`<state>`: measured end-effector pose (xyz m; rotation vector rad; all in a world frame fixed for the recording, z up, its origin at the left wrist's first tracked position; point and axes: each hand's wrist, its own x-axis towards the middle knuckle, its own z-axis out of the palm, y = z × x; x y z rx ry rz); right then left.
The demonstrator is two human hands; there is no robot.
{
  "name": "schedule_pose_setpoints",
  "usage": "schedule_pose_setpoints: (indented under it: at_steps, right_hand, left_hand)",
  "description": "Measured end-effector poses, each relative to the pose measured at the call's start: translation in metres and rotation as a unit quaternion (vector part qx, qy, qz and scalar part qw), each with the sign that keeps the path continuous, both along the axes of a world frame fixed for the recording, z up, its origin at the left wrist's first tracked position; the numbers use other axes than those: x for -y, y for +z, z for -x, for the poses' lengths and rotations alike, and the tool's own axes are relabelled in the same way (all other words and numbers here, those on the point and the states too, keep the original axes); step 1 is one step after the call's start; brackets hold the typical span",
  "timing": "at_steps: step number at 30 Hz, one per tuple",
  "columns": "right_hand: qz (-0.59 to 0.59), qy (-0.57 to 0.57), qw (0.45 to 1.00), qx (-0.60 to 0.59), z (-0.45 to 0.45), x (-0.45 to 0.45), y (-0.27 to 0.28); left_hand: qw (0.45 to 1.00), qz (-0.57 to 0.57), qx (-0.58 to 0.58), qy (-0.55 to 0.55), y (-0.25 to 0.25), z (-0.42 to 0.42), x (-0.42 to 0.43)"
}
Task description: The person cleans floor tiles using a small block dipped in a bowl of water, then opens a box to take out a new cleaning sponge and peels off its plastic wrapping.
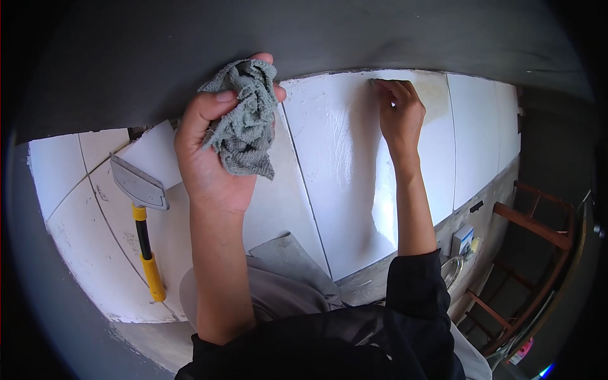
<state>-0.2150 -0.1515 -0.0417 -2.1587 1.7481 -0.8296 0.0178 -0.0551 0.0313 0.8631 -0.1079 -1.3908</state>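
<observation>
A crumpled grey-green cloth [244, 123] is in my left hand [209, 152], raised palm up with the thumb and fingers closed around it. My right hand [402, 114] reaches to the far edge of a large white tile [329, 145], where the tile meets the dark grey wall. Its fingers are pinched together at the tile's surface. A small dark edge shows at the fingertips, too small to name. Wet, shiny streaks lie on the tile left of this hand. A long-handled scraper [142, 183] with a wide metal blade and yellow-and-black handle lies left of my left arm.
A dark grey wall [342, 38] borders the tiles along the top. A loose grey sheet or cloth [288, 259] lies by my knee. At the right are a small blue-and-white box [463, 240], a clear round container [452, 271] and a reddish-brown metal frame [532, 225] at a lower level.
</observation>
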Motion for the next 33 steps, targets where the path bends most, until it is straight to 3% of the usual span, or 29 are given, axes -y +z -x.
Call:
schedule_pose_setpoints:
  at_steps: [6,9,13,18,21,28,33]
  right_hand:
    - [-0.112,-0.057,0.991,0.037,-0.008,0.01,0.012]
    - [-0.129,-0.081,0.988,-0.025,-0.007,0.01,0.014]
    - [-0.127,-0.074,0.989,-0.011,-0.007,0.006,0.013]
    - [-0.088,-0.078,0.993,0.01,-0.008,0.004,0.008]
    - [-0.069,-0.097,0.992,-0.045,-0.011,0.001,0.01]
    - [0.022,0.006,0.997,-0.068,-0.011,-0.021,0.0]
    - [0.007,0.071,0.994,-0.077,-0.004,-0.114,0.005]
  left_hand:
    - [1.0,-0.006,-0.007,0.02,0.0,0.003,0.001]
    - [1.0,-0.001,-0.006,0.012,0.0,0.002,0.001]
    - [0.999,0.025,0.011,-0.036,-0.003,-0.004,-0.002]
    - [1.0,0.007,0.01,-0.003,-0.001,0.0,0.0]
    - [1.0,0.001,0.009,0.007,-0.002,0.0,0.0]
    - [1.0,-0.004,-0.001,0.017,0.0,0.001,0.001]
    - [0.994,0.06,-0.095,0.01,-0.008,-0.005,-0.002]
